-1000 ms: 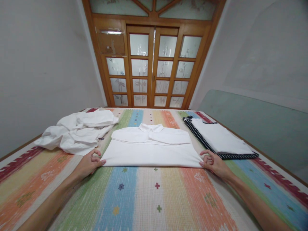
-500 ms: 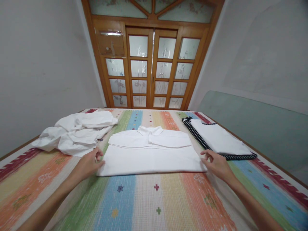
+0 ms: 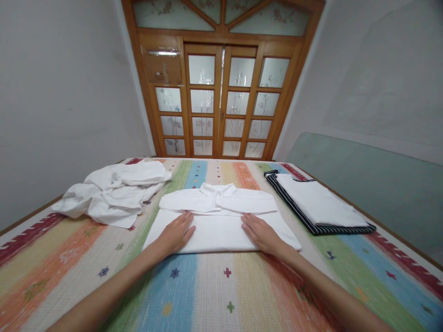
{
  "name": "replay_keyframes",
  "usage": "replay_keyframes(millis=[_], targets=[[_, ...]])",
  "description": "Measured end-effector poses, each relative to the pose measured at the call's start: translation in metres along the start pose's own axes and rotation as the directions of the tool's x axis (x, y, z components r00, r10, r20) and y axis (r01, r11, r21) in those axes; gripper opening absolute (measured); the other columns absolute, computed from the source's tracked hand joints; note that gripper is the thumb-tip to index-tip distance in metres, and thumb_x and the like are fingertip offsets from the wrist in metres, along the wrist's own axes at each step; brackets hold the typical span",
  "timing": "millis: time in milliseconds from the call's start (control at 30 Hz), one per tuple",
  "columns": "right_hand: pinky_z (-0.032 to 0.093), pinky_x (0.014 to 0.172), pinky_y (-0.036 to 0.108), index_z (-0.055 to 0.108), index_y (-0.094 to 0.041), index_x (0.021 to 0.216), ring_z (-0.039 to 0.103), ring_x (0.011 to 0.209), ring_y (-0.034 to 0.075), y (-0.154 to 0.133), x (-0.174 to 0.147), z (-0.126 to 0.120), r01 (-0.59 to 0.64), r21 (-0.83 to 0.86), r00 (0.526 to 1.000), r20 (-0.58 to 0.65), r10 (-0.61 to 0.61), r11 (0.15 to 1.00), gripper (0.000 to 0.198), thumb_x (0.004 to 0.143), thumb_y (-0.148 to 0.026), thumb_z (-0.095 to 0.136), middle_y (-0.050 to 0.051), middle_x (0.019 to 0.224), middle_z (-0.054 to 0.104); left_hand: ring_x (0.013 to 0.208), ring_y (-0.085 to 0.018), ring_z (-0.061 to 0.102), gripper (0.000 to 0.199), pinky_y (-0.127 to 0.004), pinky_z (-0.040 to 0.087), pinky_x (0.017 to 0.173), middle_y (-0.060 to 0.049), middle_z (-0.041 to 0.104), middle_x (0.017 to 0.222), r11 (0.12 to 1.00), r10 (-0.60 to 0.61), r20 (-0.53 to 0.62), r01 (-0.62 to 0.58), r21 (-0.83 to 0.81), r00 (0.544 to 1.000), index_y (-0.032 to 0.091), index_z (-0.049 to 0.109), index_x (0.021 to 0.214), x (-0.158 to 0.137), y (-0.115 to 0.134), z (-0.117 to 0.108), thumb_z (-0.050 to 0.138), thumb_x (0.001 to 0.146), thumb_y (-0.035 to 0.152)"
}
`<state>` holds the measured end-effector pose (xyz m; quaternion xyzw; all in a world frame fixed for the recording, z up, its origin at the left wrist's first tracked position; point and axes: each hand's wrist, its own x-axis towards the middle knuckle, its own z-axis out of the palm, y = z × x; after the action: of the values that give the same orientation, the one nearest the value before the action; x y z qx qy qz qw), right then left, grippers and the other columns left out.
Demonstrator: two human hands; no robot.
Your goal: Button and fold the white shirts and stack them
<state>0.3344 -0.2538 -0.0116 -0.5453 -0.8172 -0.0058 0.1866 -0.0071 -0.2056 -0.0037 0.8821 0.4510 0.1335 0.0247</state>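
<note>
A white collared shirt (image 3: 216, 230) lies folded into a wide flat shape in front of me, its collar at the far side. My left hand (image 3: 177, 232) rests flat on the left half of its front panel, fingers stretched toward the collar. On the right half lies my right hand (image 3: 261, 232), also flat with its fingers extended. Neither hand grasps the cloth. Both sets of fingertips reach just below the folded layer under the collar.
A crumpled white garment (image 3: 114, 191) lies at the left. Folded clothes, a white one (image 3: 318, 200) over a black striped one (image 3: 294, 207), sit at the right. Everything lies on a colourful striped cloth (image 3: 211, 295). A pale green panel (image 3: 367, 175) stands along the right wall.
Both hands have moved inward from the shirt's two side edges onto its front, and their curled fingers have straightened and flattened. The view has shifted slightly.
</note>
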Motion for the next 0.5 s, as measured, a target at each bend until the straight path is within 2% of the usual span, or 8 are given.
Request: replay_keyframes(millis=[100, 167, 267, 400, 500], targets=[[0.033, 0.109, 0.054, 0.064, -0.016, 0.123, 0.044, 0.131, 0.031, 0.005, 0.005, -0.003, -0.005, -0.076, 0.999, -0.051, 0.001, 0.997, 0.040, 0.096, -0.030, 0.038, 0.016, 0.138, 0.053, 0.139, -0.029, 0.034, 0.053, -0.046, 0.033, 0.113, -0.017, 0.044, 0.146, 0.999, 0.000, -0.058, 0.002, 0.044, 0.998, 0.010, 0.049, 0.134, 0.006, -0.009, -0.001, 0.030, 0.096, 0.042], [0.033, 0.109, 0.056, 0.067, -0.019, 0.118, 0.039, 0.134, 0.033, 0.003, 0.010, -0.007, 0.031, -0.108, 0.994, -0.103, -0.042, 0.994, 0.035, 0.094, -0.026, 0.043, 0.015, 0.142, 0.049, 0.142, -0.029, 0.030, 0.053, -0.047, 0.030, 0.114, -0.015, 0.040, 0.149, 0.998, 0.030, -0.084, -0.025, 0.054, 0.996, 0.012, 0.045, 0.138, 0.013, -0.014, -0.002, 0.030, 0.096, 0.042], [0.041, 0.103, 0.053, 0.070, -0.021, 0.110, 0.046, 0.127, 0.032, -0.008, 0.018, -0.013, 0.119, -0.093, 0.981, -0.142, -0.131, 0.989, 0.031, 0.094, -0.024, 0.044, 0.015, 0.136, 0.053, 0.145, -0.029, 0.021, 0.056, -0.048, 0.026, 0.116, -0.015, 0.034, 0.153, 0.997, 0.058, -0.090, -0.053, 0.054, 0.994, 0.013, 0.039, 0.143, 0.029, -0.021, 0.000, 0.028, 0.097, 0.042], [0.048, 0.097, 0.043, 0.065, -0.021, 0.118, 0.056, 0.115, 0.025, -0.032, 0.032, -0.014, 0.291, 0.028, 0.955, -0.072, -0.288, 0.956, 0.034, 0.096, -0.023, 0.040, 0.013, 0.127, 0.061, 0.146, -0.032, 0.010, 0.060, -0.050, 0.023, 0.116, -0.017, 0.023, 0.157, 0.999, 0.043, -0.116, -0.038, 0.039, 0.992, 0.009, 0.032, 0.146, 0.060, -0.028, 0.005, 0.028, 0.097, 0.041], [0.042, 0.105, 0.041, 0.056, -0.019, 0.132, 0.050, 0.126, 0.023, -0.052, 0.044, -0.005, 0.392, 0.094, 0.918, 0.020, -0.395, 0.915, 0.041, 0.098, -0.028, 0.035, 0.012, 0.136, 0.056, 0.146, -0.034, 0.010, 0.061, -0.052, 0.023, 0.115, -0.019, 0.019, 0.157, 1.000, -0.005, -0.095, 0.006, 0.013, 0.995, 0.007, 0.029, 0.148, 0.084, -0.032, 0.010, 0.027, 0.097, 0.042]])
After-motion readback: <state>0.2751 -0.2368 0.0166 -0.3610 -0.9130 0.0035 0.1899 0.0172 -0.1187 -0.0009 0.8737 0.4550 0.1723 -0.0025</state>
